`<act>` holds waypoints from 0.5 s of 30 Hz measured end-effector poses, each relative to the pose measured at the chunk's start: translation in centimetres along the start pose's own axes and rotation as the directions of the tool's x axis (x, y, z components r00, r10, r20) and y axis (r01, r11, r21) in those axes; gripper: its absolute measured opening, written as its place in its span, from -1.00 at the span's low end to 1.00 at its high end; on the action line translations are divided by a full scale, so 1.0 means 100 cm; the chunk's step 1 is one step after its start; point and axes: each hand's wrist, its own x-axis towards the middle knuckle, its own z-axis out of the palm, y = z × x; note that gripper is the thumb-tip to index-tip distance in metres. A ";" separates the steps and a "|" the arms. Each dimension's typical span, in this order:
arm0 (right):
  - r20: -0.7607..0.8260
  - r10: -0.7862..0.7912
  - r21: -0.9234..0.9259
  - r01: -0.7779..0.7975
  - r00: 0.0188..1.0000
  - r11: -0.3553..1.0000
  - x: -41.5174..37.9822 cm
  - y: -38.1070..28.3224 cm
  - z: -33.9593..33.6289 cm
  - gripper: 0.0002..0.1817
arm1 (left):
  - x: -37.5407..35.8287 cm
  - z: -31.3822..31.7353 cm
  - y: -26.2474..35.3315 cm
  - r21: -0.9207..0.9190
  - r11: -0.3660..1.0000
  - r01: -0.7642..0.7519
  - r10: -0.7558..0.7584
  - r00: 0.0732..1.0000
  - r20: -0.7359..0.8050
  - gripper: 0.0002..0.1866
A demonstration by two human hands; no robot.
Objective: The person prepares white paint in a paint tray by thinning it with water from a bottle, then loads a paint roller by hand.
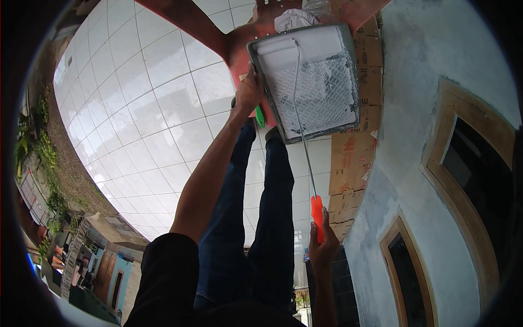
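Note:
A dark paint tray (350, 103) with pale paint and a ridged ramp rests on a red plastic chair (239, 43). My left hand (249, 91) grips the left edge of the tray. In my right hand (322, 240) is the orange handle of a paint roller (317, 218). The roller's long metal rod runs up across the tray, and its paint-covered head lies in the paint at the far end. A green object (260, 116) shows just below my left hand. A crumpled whitish cloth (294, 19) sits behind the tray.
White tiles (158, 103) cover the floor on the left. Cardboard (348, 161) lies along the base of the grey-blue wall (414, 65) on the right. That wall has wooden-framed windows (436, 158). My legs in dark jeans stand below the tray. Plants (46, 163) and a building show far left.

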 end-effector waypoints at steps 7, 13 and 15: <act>-0.026 0.016 -0.033 -0.017 1.000 0.999 -0.017 0.024 -0.019 -0.53 | 0.000 -0.001 0.001 -0.010 1.000 -0.006 0.006 1.000 -0.001 -0.40; -0.098 -0.075 -0.080 0.068 0.992 0.994 -0.001 0.023 -0.011 -0.52 | 0.002 0.003 -0.005 -0.027 0.999 -0.034 0.033 0.999 -0.021 -0.40; -0.124 -0.124 -0.120 0.109 0.984 0.987 0.010 0.015 -0.007 -0.50 | 0.000 -0.001 0.001 -0.018 0.999 0.030 -0.030 1.000 0.002 -0.42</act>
